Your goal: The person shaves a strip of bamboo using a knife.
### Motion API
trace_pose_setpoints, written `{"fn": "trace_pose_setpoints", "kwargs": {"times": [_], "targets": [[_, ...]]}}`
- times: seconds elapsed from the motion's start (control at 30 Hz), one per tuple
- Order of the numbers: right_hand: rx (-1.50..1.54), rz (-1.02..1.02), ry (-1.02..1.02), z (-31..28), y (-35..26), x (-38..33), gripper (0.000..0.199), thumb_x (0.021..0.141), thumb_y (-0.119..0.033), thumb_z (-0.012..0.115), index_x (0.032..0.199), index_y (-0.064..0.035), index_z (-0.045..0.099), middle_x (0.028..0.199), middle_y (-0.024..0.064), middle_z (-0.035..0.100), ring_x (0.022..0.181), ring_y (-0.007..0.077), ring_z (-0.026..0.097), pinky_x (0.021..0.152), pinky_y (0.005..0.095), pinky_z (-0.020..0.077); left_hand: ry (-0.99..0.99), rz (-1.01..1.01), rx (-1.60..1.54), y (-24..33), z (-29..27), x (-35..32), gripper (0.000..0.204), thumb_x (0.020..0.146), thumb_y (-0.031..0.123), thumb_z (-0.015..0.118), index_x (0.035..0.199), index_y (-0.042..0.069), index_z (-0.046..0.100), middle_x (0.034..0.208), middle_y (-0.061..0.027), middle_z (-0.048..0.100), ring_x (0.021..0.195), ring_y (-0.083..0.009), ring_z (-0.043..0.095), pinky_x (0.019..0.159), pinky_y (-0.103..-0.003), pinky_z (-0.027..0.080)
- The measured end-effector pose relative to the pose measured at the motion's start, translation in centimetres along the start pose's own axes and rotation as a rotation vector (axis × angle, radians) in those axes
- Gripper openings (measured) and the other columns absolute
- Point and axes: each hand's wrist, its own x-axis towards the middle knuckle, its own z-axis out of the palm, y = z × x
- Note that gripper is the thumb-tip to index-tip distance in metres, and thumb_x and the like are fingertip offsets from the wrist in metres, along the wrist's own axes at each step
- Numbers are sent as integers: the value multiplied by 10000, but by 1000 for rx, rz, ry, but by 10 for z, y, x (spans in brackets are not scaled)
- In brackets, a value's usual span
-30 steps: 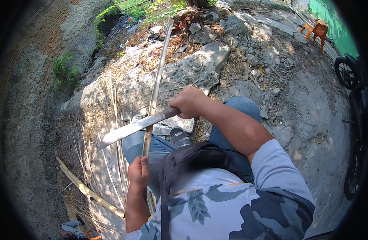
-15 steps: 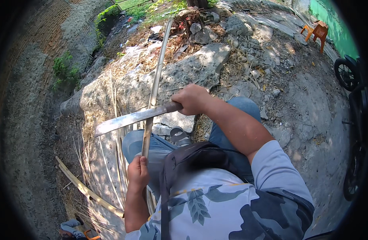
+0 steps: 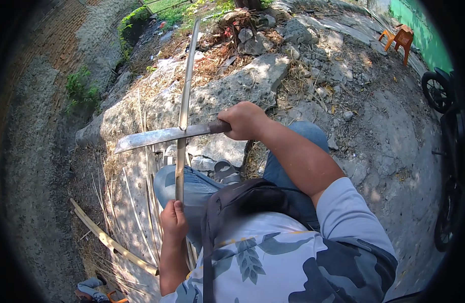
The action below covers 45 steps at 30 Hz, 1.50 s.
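Note:
My left hand [image 3: 174, 220] is closed round the near end of a long bamboo strip [image 3: 186, 96], which points away from me past my left knee. In my right hand [image 3: 244, 120] is the dark handle of a machete [image 3: 151, 139]. Its broad, worn blade lies crosswise over the strip, with the tip to the left. Blade and strip meet near the handle end, a good way beyond my left hand. Whether the edge has bitten into the bamboo cannot be made out.
Thin split strips [image 3: 150, 189] lie on the ground at my left, near a thicker curved bamboo piece [image 3: 113, 245]. Ahead is a broken concrete slab [image 3: 242, 86]. An orange plastic chair [image 3: 404, 40] and a motorcycle [image 3: 439, 93] stand at the right. Part of another person [image 3: 91, 289] shows lower left.
The far end of the bamboo strip has swung left. The machete has moved slightly away from me and to the left along the strip, its blade now lying more level.

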Motion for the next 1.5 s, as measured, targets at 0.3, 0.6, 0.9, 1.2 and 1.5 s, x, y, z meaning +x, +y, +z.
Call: {"fn": "trace_pose_setpoints", "kwargs": {"times": [0.3,0.6,0.9,1.2,1.5], "targets": [[36,85,-158,-13,-6,2,199,764,-263,729,918,-138,711,865,121,722,879,342,720,789,486,566,-2,-32,-50,2,3,-4,365,1098,269,513,876,-3,613,644,-53,560,596,-119,505,563,-315,432],[96,-22,-74,-7,0,-2,168,743,-252,715,846,-126,676,767,119,682,763,364,690,699,499,545,-33,-69,-22,15,2,-1,365,1099,270,512,866,3,599,636,-45,539,591,-118,490,555,-319,418],[-79,-41,-2,-7,10,-1,129,716,-221,727,801,-146,666,751,77,689,760,340,698,714,491,546,-49,-32,-20,-4,-4,-8,348,1097,260,509,892,-3,611,637,-61,542,589,-142,506,564,-332,424],[315,171,-332,-2,-1,0,218,739,-240,712,941,-161,731,863,109,733,866,349,714,788,504,560,-19,-17,39,-6,-3,-4,335,1091,256,514,913,-2,633,638,-109,575,569,-205,558,558,-368,445],[-91,21,-196,-24,0,0,172,738,-235,727,894,-166,706,845,78,730,858,328,719,802,478,556,-40,13,51,-3,-4,-3,320,1083,260,537,916,4,633,630,-129,574,551,-224,556,553,-373,446]]}}
